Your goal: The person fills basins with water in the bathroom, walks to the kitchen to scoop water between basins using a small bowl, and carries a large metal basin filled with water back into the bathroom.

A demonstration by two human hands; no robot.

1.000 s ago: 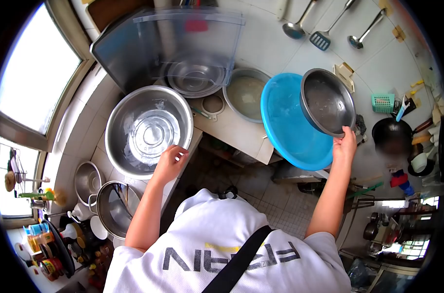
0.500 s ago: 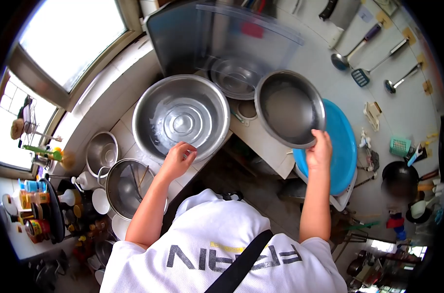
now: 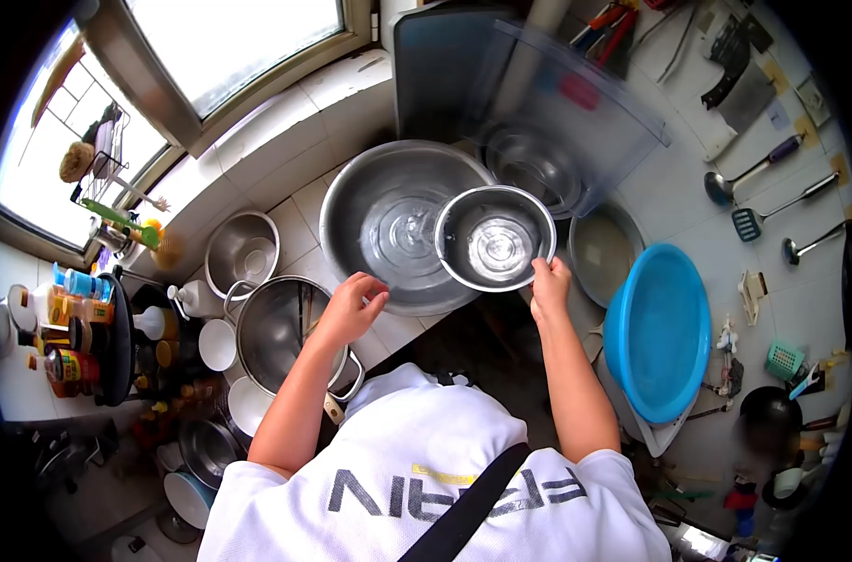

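My right hand (image 3: 549, 288) grips the near right rim of a small steel basin (image 3: 493, 239). That basin is over the right part of a large steel basin (image 3: 388, 211) on the tiled counter. By the large basin's near left rim is my left hand (image 3: 353, 309), its fingers bent; whether they touch the rim I cannot tell, and nothing shows in them. To the near left stands a two-handled steel pot (image 3: 271, 323) with chopsticks in it.
A blue basin (image 3: 665, 332) stands at the right, with a basin of cloudy liquid (image 3: 606, 253) beside it. A clear plastic box (image 3: 576, 103) is at the back. Bowls and bottles stand at the left; ladles (image 3: 721, 187) hang on the right wall.
The small basin has moved left in my right hand, from over the blue basin to over the large steel one. The camera view has turned, shifting the surroundings.
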